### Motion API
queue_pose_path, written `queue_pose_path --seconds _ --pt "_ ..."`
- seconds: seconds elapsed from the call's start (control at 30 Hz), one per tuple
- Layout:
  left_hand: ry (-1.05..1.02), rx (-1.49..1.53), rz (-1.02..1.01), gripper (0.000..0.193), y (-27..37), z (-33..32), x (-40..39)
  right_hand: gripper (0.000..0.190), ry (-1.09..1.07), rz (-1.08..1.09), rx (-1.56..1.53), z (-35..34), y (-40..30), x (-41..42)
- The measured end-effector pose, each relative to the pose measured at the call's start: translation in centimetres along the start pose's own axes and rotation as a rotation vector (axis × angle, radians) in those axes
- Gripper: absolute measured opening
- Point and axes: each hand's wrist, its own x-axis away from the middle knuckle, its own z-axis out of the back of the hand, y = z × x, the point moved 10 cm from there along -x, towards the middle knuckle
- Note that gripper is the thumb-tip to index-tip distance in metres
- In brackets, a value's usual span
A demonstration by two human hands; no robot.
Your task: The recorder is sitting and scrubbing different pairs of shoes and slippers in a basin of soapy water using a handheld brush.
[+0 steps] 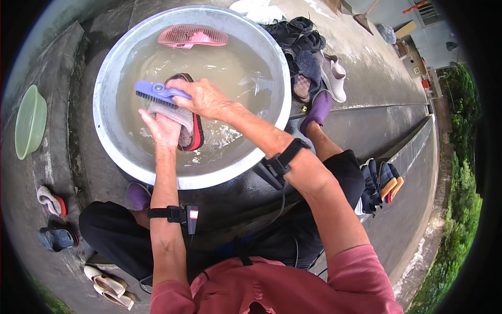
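My right hand [202, 97] grips the handle of a purple scrubbing brush [157, 89], its dark bristles facing down on the fuzzy strap of a slipper. That grey slipper [191, 135] has a red and black sole edge, and its far end shows beyond the brush. My left hand [166, 127] is pushed under the slipper's strap from the near side, palm up, thumb apart, and bears it over the water. Below both hands is a large round metal basin [231, 172] of cloudy water. A pink ribbed slipper [192, 36] floats at the basin's far side.
Several dark shoes [300, 33], a blue fuzzy slipper [308, 66] and white shoes [332, 74] crowd the basin's right. More footwear [378, 184] stands at far right. At left are a green plastic basin [30, 121], a grey-red slipper [51, 201], a dark slipper [59, 237] and cream shoes [110, 286].
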Motion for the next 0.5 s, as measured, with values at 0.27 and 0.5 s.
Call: queue_pose_path --seconds 0.27,0.5 --pt "0.087 0.087 0.072 0.099 -0.5 1.2 0.3 0.04 -0.303 -0.012 0.179 1.1 3.8 8.0" --pt "0.013 -0.031 0.128 0.102 -1.9 0.1 0.2 0.031 0.08 -0.025 -0.062 3.4 0.9 4.6"
